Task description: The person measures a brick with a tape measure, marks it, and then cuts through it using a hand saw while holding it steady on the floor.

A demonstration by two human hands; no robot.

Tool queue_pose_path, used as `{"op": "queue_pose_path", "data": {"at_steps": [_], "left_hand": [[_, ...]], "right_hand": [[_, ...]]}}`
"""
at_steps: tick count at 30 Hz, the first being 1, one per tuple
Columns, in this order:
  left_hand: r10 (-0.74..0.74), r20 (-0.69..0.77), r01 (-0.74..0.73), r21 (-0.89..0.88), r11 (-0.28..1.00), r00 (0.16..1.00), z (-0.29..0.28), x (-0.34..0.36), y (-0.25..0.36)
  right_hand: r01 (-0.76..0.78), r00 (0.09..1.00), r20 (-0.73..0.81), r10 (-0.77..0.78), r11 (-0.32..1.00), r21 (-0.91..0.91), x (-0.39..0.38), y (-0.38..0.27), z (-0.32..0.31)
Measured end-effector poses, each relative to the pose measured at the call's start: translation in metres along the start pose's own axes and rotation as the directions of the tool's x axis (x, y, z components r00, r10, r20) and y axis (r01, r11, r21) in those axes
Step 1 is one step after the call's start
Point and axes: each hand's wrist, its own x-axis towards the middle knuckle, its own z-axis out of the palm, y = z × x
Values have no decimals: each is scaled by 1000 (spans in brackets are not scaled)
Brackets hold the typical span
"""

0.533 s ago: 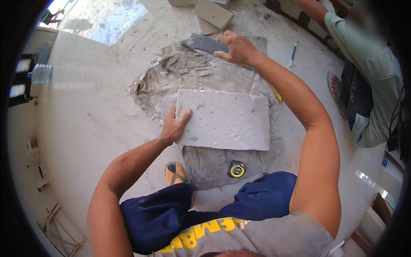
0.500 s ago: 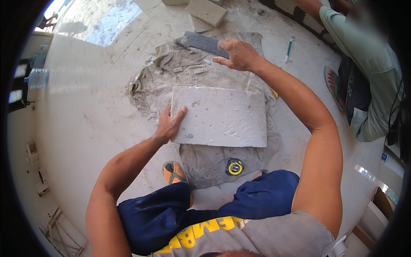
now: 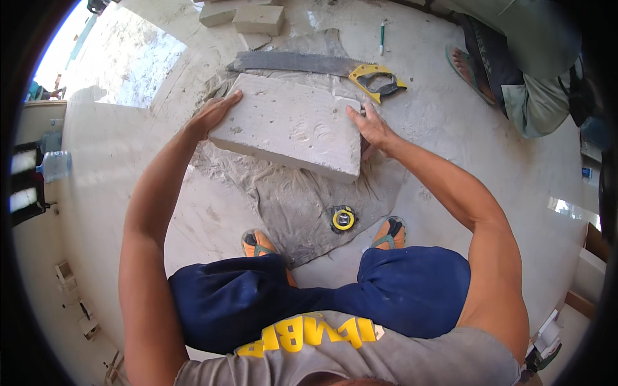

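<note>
A pale, pitted block sits slightly askew on a crumpled grey cloth, its thick near side showing. My left hand grips the block's left end, thumb on top. My right hand grips the right end, near a chipped corner. Just beyond the block lies a handsaw with a grey toothed blade and a yellow-and-black handle at the right. A round yellow-and-black tape measure rests on the cloth between the block and my feet.
More pale blocks lie at the back. A green-and-white pen is on the floor right of them. Another person's sandalled foot and leg are at the upper right. Water jugs stand at the far left.
My right hand has left the saw, which now lies with its handle in full view, and grips the block. The block has moved away from me and turned slightly, with both hands on it.
</note>
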Motion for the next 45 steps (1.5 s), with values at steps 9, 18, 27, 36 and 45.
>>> {"op": "queue_pose_path", "data": {"at_steps": [9,18,27,36,45], "left_hand": [[202,118,-233,579,782,972,-6,58,31],[633,-37,-480,616,624,774,-6,49,25],[676,-657,-485,495,721,334,-4,-37,-41],[629,-492,-628,196,753,601,47,-115,-83],[413,-312,-494,-253,832,856,57,-96,-81]], "right_hand": [[-122,992,91,84,770,626,-76,58,92],[41,986,162,-28,996,-78,-96,80,84],[702,701,679,-218,48,-711,-99,126,98],[811,574,720,-391,391,-435,-110,-34,86],[758,582,428,-691,271,-593,-35,-100,130]]}}
